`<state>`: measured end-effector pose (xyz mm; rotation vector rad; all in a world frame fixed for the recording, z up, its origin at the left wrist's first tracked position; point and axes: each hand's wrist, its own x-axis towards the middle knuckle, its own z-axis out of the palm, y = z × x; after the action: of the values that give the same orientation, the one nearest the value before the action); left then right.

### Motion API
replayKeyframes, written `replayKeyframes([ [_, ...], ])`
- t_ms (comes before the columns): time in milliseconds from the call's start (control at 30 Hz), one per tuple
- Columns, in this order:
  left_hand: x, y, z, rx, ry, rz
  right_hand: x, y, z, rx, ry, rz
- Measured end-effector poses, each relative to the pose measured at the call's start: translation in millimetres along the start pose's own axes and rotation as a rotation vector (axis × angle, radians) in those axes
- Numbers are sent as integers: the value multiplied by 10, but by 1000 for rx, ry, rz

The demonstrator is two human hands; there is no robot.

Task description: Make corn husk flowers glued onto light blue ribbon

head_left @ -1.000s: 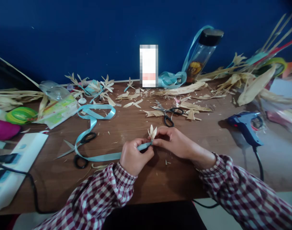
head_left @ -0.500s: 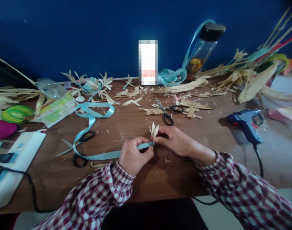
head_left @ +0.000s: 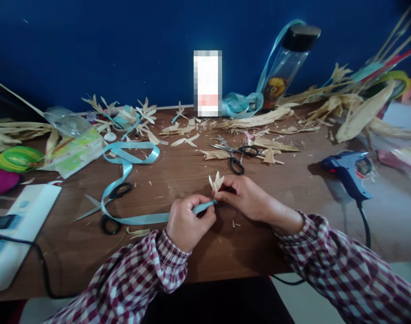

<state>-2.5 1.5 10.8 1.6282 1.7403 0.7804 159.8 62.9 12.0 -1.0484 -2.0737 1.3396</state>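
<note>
My left hand is closed around the end of a light blue ribbon that trails off to the left across the wooden table. My right hand pinches the base of a small pale husk flower, its petals pointing up. The ribbon end meets the flower's base between the two hands. Both sleeves are red and white check.
Black-handled scissors lie just beyond the hands, another pair under the ribbon at left. A blue glue gun rests at right with its cord. Husk scraps, a bottle, a power strip and ribbon coils crowd the back and sides.
The hands have barely shifted; the left fingers have turned slightly on the ribbon end at the flower's base. The view has tilted down a little.
</note>
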Motion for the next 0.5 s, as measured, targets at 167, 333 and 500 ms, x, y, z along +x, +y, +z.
replayKeyframes([
  [167, -18, -11, 28, 31, 47, 46, -2, -14, 30, -3, 41, 16],
  [333, -18, -21, 48, 67, 79, 83, -10, -25, 74, 29, 84, 26],
  [500, -36, -15, 48, 31, 66, 59, -6, -14, 88, 84, 101, 49],
])
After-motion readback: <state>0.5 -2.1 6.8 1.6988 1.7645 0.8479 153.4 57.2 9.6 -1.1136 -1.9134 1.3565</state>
